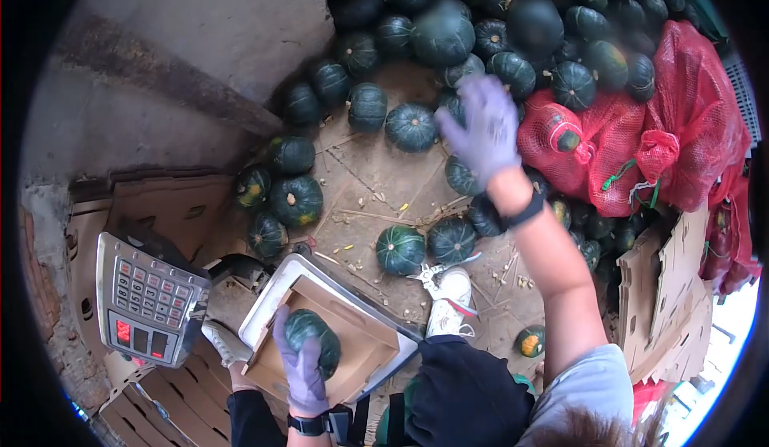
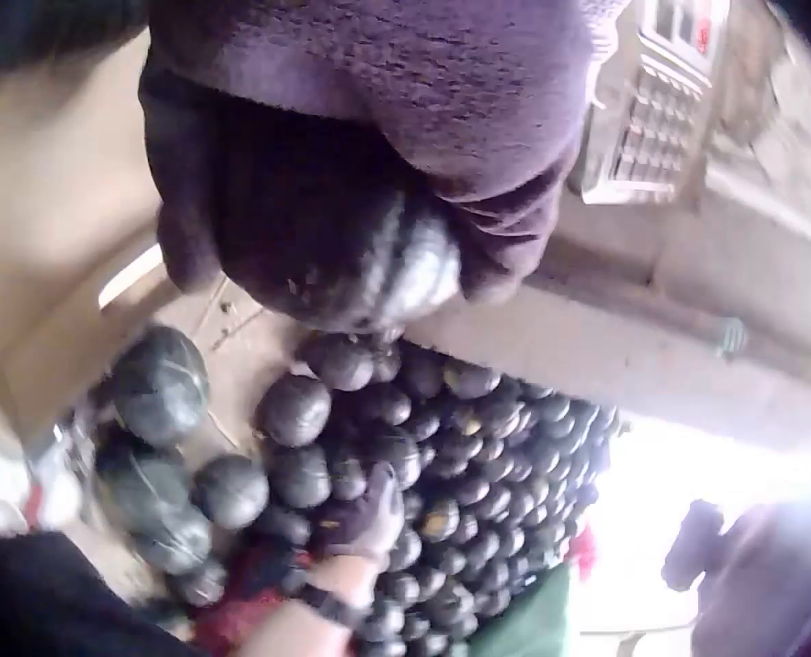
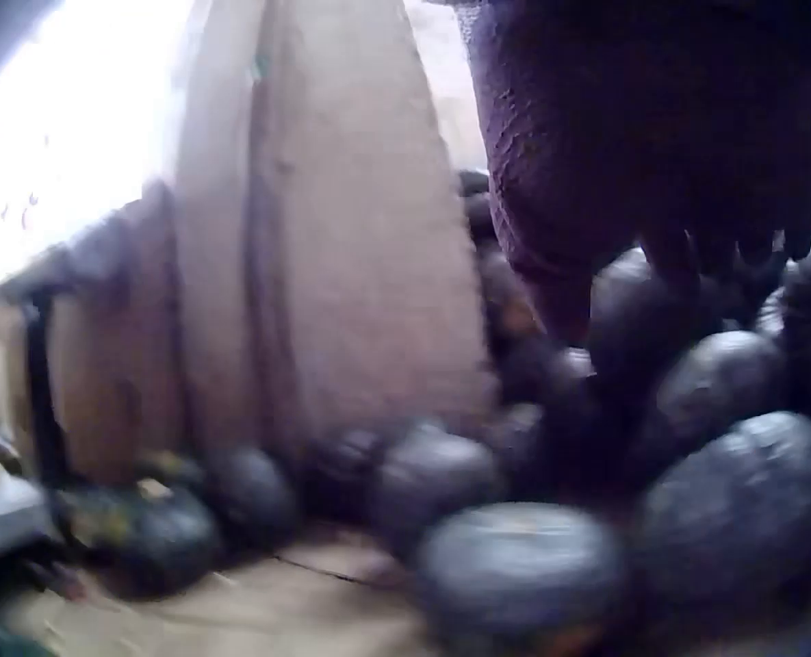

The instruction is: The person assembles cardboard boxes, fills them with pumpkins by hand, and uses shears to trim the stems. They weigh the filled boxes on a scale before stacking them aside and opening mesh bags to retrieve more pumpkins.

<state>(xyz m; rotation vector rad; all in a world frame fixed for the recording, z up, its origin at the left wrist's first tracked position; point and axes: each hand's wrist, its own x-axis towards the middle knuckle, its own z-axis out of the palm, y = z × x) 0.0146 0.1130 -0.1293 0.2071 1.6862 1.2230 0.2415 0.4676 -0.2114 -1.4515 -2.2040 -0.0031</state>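
Note:
My gloved left hand (image 1: 299, 368) grips a dark green kabocha squash (image 1: 318, 336) at the bottom left of the head view. That squash is over a shallow open cardboard box (image 1: 372, 328), which sits on the platform of a weighing scale (image 1: 276, 280). In the left wrist view, the glove's fingers (image 2: 501, 260) curl round the held squash (image 2: 378, 260). Reaching forward over the heap, my gloved right hand (image 1: 485, 125) has its fingers extended and holds nothing. Close about it lie several kabocha squashes (image 1: 411, 127); the right wrist view shows more squashes (image 3: 522, 561) below it.
The scale's keypad display (image 1: 148, 303) stands at the left. Red mesh sacks (image 1: 681, 118) slump at the right, above leaning cardboard sheets (image 1: 665, 287). Flattened cardboard (image 1: 164, 207) lines the left wall. A white shoe (image 1: 450, 303) stands on the floor by two squashes (image 1: 400, 250).

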